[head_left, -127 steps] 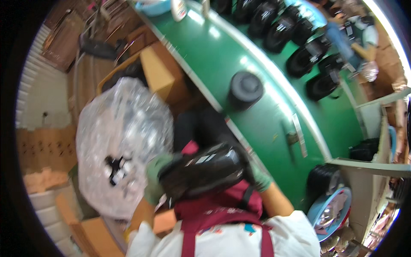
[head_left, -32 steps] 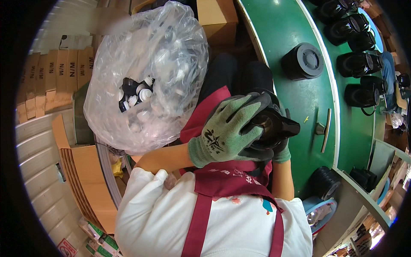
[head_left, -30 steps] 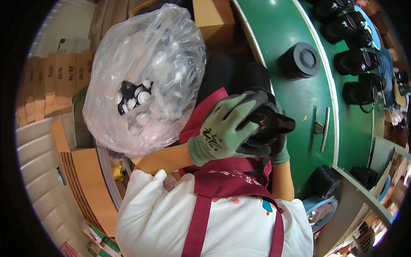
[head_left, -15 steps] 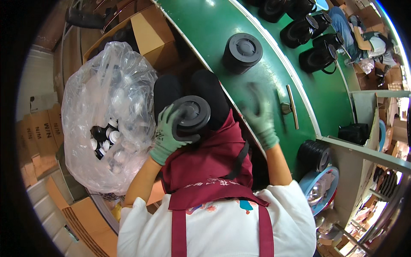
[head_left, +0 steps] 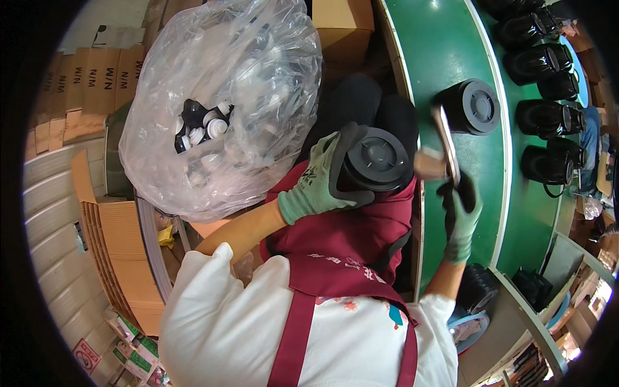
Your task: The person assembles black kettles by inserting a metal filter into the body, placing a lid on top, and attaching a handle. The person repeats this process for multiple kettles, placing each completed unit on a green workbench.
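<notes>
On my lap, a black cylindrical container (head_left: 379, 158) with a round, raised-pattern end is gripped in my left hand (head_left: 325, 174). That hand wears a green glove with dark fingers, its thumb and fingers wrapped round the container's side. My right hand (head_left: 461, 216), in a matching glove, is closed on the lower end of a T-shaped tool (head_left: 446, 138). The tool has a long metal bar and a brownish block at its side, blurred by motion. Just beyond it, a second black cylindrical container (head_left: 477, 106) sits on the green bench (head_left: 419, 32).
To my left stands a large clear plastic bag (head_left: 225, 84) of small black and white parts. An open cardboard box (head_left: 342, 26) is at its far side. Several glossy black pots (head_left: 545, 119) line the bench's right part. A blue basin (head_left: 474, 332) is near my right elbow.
My right hand, empty before, has taken hold of the T-shaped tool and brought it toward the container on my lap. The whole view has shifted and turned.
</notes>
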`<state>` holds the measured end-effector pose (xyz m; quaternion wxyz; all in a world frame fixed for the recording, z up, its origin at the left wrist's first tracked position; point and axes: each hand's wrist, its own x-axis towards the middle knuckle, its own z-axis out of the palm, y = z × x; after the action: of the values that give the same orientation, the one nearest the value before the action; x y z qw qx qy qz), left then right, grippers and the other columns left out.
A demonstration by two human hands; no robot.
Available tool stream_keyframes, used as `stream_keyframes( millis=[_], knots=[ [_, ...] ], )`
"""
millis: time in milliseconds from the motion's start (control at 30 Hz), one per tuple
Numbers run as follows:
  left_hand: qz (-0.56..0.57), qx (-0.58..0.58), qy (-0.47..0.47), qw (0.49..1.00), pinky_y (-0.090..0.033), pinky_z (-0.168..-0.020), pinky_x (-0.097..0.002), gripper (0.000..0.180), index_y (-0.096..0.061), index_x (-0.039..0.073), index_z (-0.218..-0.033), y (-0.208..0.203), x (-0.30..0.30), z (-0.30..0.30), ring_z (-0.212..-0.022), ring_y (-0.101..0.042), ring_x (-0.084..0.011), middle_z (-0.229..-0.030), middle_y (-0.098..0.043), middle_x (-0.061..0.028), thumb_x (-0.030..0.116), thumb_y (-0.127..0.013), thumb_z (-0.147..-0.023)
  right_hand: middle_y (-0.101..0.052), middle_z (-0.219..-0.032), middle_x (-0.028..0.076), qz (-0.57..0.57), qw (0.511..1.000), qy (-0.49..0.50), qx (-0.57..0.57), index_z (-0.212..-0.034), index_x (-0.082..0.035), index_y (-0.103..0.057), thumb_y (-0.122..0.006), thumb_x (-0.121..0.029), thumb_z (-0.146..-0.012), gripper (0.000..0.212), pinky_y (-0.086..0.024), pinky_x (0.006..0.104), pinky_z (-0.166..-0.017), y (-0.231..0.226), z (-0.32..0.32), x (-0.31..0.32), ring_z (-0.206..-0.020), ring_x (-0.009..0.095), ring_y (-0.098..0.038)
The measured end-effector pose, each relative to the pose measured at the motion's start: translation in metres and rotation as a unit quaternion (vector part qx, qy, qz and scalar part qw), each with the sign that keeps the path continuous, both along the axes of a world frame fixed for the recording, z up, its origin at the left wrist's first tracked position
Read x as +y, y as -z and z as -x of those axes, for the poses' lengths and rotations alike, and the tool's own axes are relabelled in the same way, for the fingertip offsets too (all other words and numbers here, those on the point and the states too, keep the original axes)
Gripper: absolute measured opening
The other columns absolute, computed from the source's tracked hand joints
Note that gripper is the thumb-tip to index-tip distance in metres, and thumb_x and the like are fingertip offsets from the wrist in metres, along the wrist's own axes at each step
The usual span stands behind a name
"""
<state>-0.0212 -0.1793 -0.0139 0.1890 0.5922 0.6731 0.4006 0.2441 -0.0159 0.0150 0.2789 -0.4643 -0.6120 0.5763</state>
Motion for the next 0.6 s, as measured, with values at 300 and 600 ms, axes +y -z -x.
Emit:
stream_keyframes(
  millis=[300, 600],
  knots=[
    [-0.114, 0.127, -0.089, 0.981, -0.042, -0.111, -0.0468, 0.051, -0.06, 0.001, -0.136, -0.069, 0.054, 0.057, -0.127, -0.056, -0.038, -0.134, -0.061, -0.0198, 0.005, -0.071, -0.086, -0.073, -0.107, 0.017, -0.23, 0.864, -0.354, -0.273, -0.127, -0.012, -0.068, -0.07, -0.026, -0.087, 0.043, -0.057, 0.0458, -0.087, -0.053, 0.115, 0.046, -0.098, 0.037, -0.071],
    [0.049, 0.156, 0.067, 0.984, -0.051, -0.083, -0.0444, 0.04, -0.069, 0.009, -0.121, -0.047, 0.074, 0.042, -0.093, -0.065, -0.0319, -0.1, -0.067, -0.012, 0.032, -0.072, -0.088, -0.065, -0.112, 0.014, -0.341, 0.832, -0.368, -0.235, -0.135, -0.009, -0.063, -0.07, -0.02, -0.081, 0.055, -0.052, 0.0443, -0.09, -0.038, 0.109, 0.046, -0.101, 0.036, -0.063]
  ],
)
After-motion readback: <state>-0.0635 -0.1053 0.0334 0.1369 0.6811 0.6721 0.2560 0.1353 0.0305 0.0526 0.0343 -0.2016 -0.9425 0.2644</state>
